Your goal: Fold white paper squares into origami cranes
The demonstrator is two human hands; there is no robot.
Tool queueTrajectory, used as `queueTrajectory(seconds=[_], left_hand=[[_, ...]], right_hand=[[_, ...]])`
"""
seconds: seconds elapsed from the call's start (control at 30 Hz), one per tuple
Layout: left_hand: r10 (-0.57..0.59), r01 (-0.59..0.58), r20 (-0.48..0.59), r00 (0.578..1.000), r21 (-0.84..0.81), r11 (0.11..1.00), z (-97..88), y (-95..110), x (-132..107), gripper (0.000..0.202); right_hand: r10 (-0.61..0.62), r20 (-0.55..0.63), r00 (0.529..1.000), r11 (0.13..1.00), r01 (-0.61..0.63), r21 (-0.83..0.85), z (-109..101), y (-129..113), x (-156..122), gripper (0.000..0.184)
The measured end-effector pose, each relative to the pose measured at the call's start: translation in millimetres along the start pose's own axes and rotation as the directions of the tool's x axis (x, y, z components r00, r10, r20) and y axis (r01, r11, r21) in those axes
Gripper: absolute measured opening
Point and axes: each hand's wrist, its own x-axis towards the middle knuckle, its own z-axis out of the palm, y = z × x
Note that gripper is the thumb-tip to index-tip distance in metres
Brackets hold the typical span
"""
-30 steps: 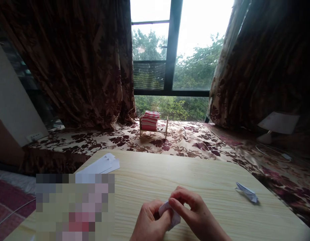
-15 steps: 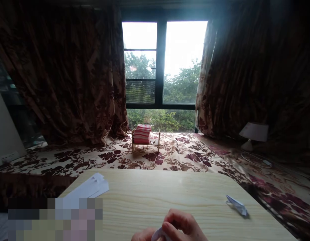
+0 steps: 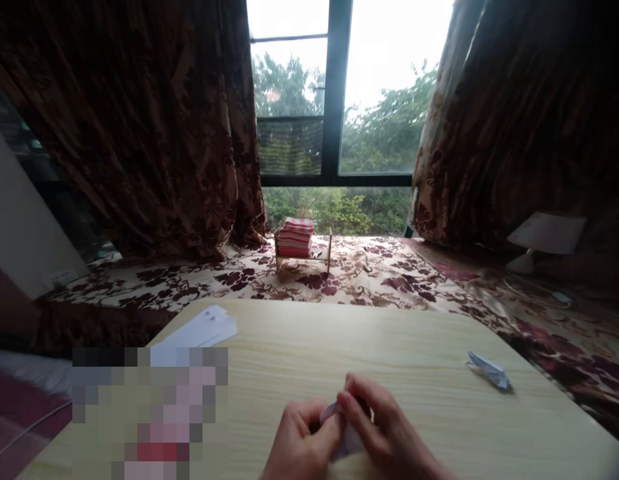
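Note:
Near the front of the wooden table (image 3: 269, 360), my left hand (image 3: 304, 437) and my right hand (image 3: 387, 427) are pinched together on a pale piece of paper (image 3: 348, 440). Fingers cover much of it, so its exact folded shape is hard to make out. My left thumb presses from the left side, while the curled fingers of my right hand grip its top. Off to the right lies a small folded paper piece (image 3: 489, 371), apart from both hands. Sheets of white paper (image 3: 199, 328) rest at the table's left edge.
A blurred-out patch (image 3: 154, 413) hides the table's front left. Beyond the table, a small wooden stand (image 3: 303, 260) bears a stack of red-and-white striped cloths (image 3: 295, 238) on the flowered cover (image 3: 369, 267). A lamp (image 3: 547, 233) with its cord stands at right.
My view has tipped downward and turned slightly left, so both hands show more fully. They still hold the paper between them. The paper things on the table lie where they were.

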Motion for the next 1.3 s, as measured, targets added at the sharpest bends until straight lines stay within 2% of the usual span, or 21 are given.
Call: queueTrajectory(seconds=[0.07,0.13,0.23,0.4,0.67,0.77,0.83,0.93,1.03,1.1,1.17,1.23,1.3], left_hand=[[0.003,-0.002,0.012,1.0,-0.025,1.0,-1.6,7.0,-1.4,0.045],[-0.058,0.059,0.01,0.998,-0.051,0.997,-3.7,12.3,-1.7,0.042],[-0.094,0.094,-0.006,0.996,-0.034,0.995,-6.2,15.6,-2.3,0.042],[-0.014,0.018,-0.03,0.999,0.125,0.992,-5.2,15.8,-3.1,0.034],[0.045,-0.031,-0.073,0.996,0.185,0.982,-4.9,12.6,-4.3,0.034],[0.038,-0.029,-0.055,0.998,0.169,0.985,-5.0,13.0,-4.1,0.033],[-0.004,0.012,-0.061,0.998,0.144,0.99,-5.7,13.3,-2.7,0.033],[-0.085,0.088,-0.07,0.994,0.041,0.995,-7.9,12.6,0.5,0.033],[-0.093,0.085,-0.094,0.991,-0.086,0.993,-9.7,11.0,1.9,0.038],[-0.08,0.061,-0.144,0.986,-0.132,0.989,-10.1,10.4,1.6,0.035],[-0.082,0.054,-0.184,0.979,-0.152,0.987,-10.0,10.1,1.1,0.032],[-0.097,0.067,-0.192,0.977,-0.157,0.985,-10.0,9.9,1.2,0.033],[-0.113,0.083,-0.183,0.977,-0.16,0.984,-10.3,9.7,1.9,0.033]], right_hand=[[0.053,0.054,0.997,0.999,-0.053,0.012,-5.9,-3.6,4.6,0.041],[0.106,0.081,0.991,0.99,-0.113,0.086,-10.2,-4.0,8.0,0.04],[0.14,0.03,0.99,0.972,-0.143,0.186,-13.6,-0.8,9.0,0.038],[0.186,0.0,0.983,0.947,-0.179,0.269,-16.4,2.4,9.6,0.04],[0.15,0.069,0.986,0.949,-0.163,0.271,-17.3,-2.4,9.1,0.041],[0.104,0.035,0.994,0.97,-0.109,0.216,-16.0,-2.7,7.7,0.041],[0.094,0.002,0.996,0.978,-0.092,0.188,-14.4,-3.0,7.3,0.041],[0.091,-0.016,0.996,0.982,-0.087,0.167,-11.4,-3.0,7.2,0.039],[0.075,0.025,0.997,0.992,-0.077,0.102,-10.8,-3.2,7.5,0.04],[0.033,0.024,0.999,0.999,-0.034,0.041,-13.7,-4.2,8.2,0.038],[-0.07,-0.041,0.997,0.997,0.069,-0.026,-18.6,-6.2,9.2,0.026],[-0.218,-0.075,0.973,0.974,0.211,-0.086,-23.3,-9.0,9.7,0.015],[-0.325,-0.027,0.945,0.941,0.32,-0.113,-26.0,-11.6,9.6,0.016]])
